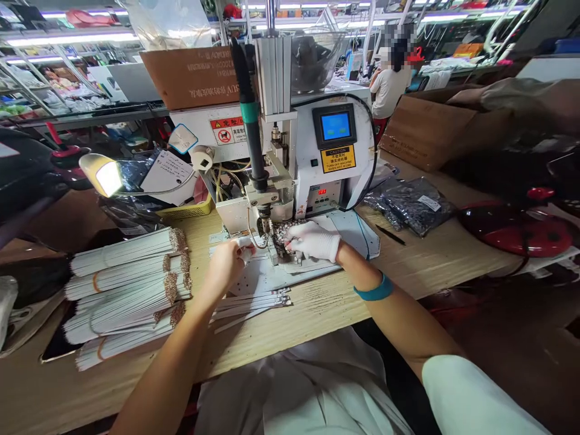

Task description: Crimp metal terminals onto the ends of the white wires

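Yellow label (338, 158) on the machine (328, 181) reads "TURN OFF MACHINE WHEN NOT IN USE". White-gloved right hand (312, 240) has its fingers (290, 241) half curled on small metal bits (281, 238) under the press; left hand (229, 261) curls just beside them (any hold hidden). Bundled white strips (127, 290) lie left on the counter (317, 308).

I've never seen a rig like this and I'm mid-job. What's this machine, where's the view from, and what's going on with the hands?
This view comes from a camera on the person's head, looking down at a wooden bench. The white machine is a benchtop press of some kind, with a touchscreen. The gloved right hand works at its foot, among small metal pieces; what it holds is too small to tell. The left hand is close by. White bundles with coppery ends lie to the left, and a bag of dark parts to the right.
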A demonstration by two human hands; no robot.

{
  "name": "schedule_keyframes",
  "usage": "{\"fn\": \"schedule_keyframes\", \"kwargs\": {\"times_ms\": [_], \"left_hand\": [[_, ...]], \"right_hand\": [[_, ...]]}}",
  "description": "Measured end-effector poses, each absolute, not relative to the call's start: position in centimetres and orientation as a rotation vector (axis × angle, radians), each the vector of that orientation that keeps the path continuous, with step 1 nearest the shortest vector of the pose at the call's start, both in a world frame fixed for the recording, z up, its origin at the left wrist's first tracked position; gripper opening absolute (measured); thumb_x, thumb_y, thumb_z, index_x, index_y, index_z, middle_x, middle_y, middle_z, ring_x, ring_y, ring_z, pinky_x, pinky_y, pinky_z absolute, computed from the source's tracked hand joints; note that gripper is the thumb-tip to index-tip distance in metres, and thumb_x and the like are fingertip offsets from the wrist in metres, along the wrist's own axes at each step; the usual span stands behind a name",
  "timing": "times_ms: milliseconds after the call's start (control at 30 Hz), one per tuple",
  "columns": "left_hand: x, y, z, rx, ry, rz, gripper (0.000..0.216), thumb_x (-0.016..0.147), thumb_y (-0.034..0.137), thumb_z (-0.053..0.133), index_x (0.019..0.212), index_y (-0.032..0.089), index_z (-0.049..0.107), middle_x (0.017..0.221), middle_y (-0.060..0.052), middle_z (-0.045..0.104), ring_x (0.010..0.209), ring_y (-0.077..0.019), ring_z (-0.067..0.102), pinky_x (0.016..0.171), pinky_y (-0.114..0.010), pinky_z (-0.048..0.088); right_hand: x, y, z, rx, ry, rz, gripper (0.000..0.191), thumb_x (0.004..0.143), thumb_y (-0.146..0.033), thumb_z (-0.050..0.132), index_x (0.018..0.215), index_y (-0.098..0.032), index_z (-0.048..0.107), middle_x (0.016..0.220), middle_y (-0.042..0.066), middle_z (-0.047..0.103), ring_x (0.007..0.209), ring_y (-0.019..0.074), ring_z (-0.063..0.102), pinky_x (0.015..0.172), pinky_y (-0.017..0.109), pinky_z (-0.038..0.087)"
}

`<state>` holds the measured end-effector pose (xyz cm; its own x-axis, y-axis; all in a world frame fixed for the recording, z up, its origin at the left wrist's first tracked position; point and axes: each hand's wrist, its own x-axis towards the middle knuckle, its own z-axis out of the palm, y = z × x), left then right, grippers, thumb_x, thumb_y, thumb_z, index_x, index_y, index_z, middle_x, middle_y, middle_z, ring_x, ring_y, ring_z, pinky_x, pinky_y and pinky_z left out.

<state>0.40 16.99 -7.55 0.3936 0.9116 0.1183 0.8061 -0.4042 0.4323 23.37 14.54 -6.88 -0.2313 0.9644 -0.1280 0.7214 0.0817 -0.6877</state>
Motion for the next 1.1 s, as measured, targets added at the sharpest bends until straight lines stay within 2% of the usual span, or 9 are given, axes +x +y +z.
{"fn": "schedule_keyframes", "kwargs": {"times_ms": [100,233,333,433,600,700,800,900,1100], "left_hand": [[0.4,16.9,-7.4,2.303,1.361,0.577,0.022,0.073,0.021,0.051,0.085,0.016,0.068,0.077,-0.005,0.067,0.068,-0.0161,0.058,0.064,-0.023,0.041],[0.4,16.8,-7.6,2.152,1.18,0.563,0.025,0.077,0.033,0.05,0.083,0.014,0.065,0.069,-0.002,0.061,0.06,-0.0131,0.051,0.056,-0.021,0.038],[0.5,16.7,-7.5,2.092,1.137,0.526,0.028,0.077,0.039,0.051,0.077,0.014,0.063,0.061,0.001,0.056,0.055,-0.0118,0.046,0.051,-0.02,0.033],[0.6,16.7,-7.4,2.053,1.143,0.522,0.03,0.074,0.042,0.053,0.074,0.014,0.063,0.056,0.001,0.055,0.054,-0.0126,0.045,0.051,-0.021,0.033],[1.0,16.7,-7.4,1.969,1.126,0.524,0.033,0.072,0.044,0.055,0.078,0.013,0.065,0.056,0.0,0.057,0.057,-0.0144,0.048,0.053,-0.022,0.036],[1.1,16.7,-7.4,1.932,1.111,0.528,0.035,0.071,0.044,0.055,0.08,0.013,0.066,0.06,-0.001,0.059,0.057,-0.0142,0.048,0.053,-0.022,0.036],[1.2,16.7,-7.5,1.907,1.117,0.527,0.035,0.07,0.044,0.056,0.08,0.012,0.066,0.061,0.0,0.058,0.057,-0.0133,0.046,0.053,-0.022,0.036],[1.4,16.7,-7.4,1.879,1.13,0.513,0.033,0.07,0.043,0.056,0.077,0.011,0.064,0.058,0.001,0.053,0.056,-0.0119,0.044,0.053,-0.021,0.034],[1.6,16.8,-7.4,1.807,1.137,0.517,0.03,0.069,0.041,0.058,0.067,0.011,0.059,0.055,0.004,0.045,0.051,-0.0074,0.034,0.049,-0.019,0.026]], "right_hand": [[23.8,14.6,-7.1,-1.626,-1.895,1.04,0.02,0.074,-0.019,0.055,0.09,-0.017,0.068,0.049,-0.003,0.052,0.035,0.0071,0.044,0.032,0.017,0.03],[24.0,15.0,-7.2,-1.485,-1.757,1.244,0.015,0.073,-0.022,0.059,0.084,-0.013,0.065,0.056,0.0,0.057,0.041,0.0091,0.054,0.032,0.016,0.034],[23.2,15.2,-7.2,-1.364,-1.607,1.322,0.014,0.074,-0.024,0.061,0.077,-0.011,0.06,0.054,0.0,0.056,0.041,0.009,0.054,0.033,0.016,0.038],[21.8,15.2,-7.5,-1.22,-1.402,1.459,0.013,0.071,-0.019,0.062,0.08,-0.012,0.056,0.055,-0.001,0.057,0.042,0.0083,0.054,0.036,0.017,0.042],[20.5,15.2,-8.2,-1.168,-1.279,1.593,0.017,0.069,-0.015,0.062,0.082,-0.015,0.052,0.049,-0.006,0.049,0.034,0.003,0.04,0.028,0.012,0.027],[20.5,15.3,-8.4,-1.171,-1.268,1.651,0.017,0.069,-0.016,0.061,0.081,-0.017,0.05,0.046,-0.009,0.043,0.031,0.0021,0.033,0.027,0.012,0.022],[20.5,15.3,-8.2,-1.197,-1.251,1.669,0.016,0.069,-0.015,0.06,0.081,-0.017,0.05,0.047,-0.009,0.043,0.03,0.0021,0.031,0.027,0.013,0.021],[20.6,15.3,-7.9,-1.176,-1.242,1.669,0.015,0.07,-0.014,0.058,0.083,-0.016,0.05,0.05,-0.008,0.047,0.032,0.0028,0.036,0.028,0.013,0.023],[20.6,15.3,-7.9,-1.162,-1.245,1.653,0.016,0.07,-0.013,0.059,0.081,-0.016,0.049,0.054,-0.007,0.047,0.034,0.002,0.038,0.029,0.013,0.021]]}}
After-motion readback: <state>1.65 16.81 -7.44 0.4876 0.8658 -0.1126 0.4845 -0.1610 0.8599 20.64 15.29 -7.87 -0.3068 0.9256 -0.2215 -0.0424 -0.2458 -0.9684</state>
